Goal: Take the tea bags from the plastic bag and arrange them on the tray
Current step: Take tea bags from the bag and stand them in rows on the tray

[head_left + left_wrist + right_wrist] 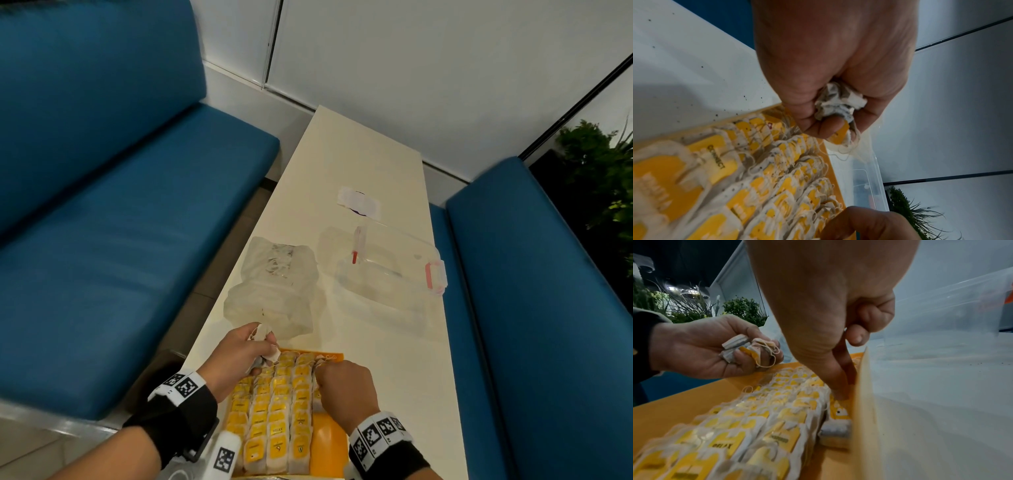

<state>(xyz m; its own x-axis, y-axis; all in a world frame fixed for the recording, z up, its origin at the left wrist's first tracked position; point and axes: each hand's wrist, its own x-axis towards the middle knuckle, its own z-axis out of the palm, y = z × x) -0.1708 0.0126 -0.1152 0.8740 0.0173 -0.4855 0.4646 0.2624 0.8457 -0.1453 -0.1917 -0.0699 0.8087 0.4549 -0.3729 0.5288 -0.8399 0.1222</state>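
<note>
Several tea bags (748, 350) in left hand (701, 352), right-wrist view.

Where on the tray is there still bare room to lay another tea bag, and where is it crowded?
Bare orange tray floor shows near the right rim, behind the right hand, where the fourth row is barely started. The three left rows of tea bags are packed. The left hand holds a bunch.

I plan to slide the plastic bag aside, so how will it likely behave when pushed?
The plastic bag looks thin and crumpled, so it would probably buckle and fold instead of sliding as one piece. It seems light, with only some tea bags showing through its film, so a nudge may shift it easily on the smooth table. Its loose contents may bunch up inside.
</note>
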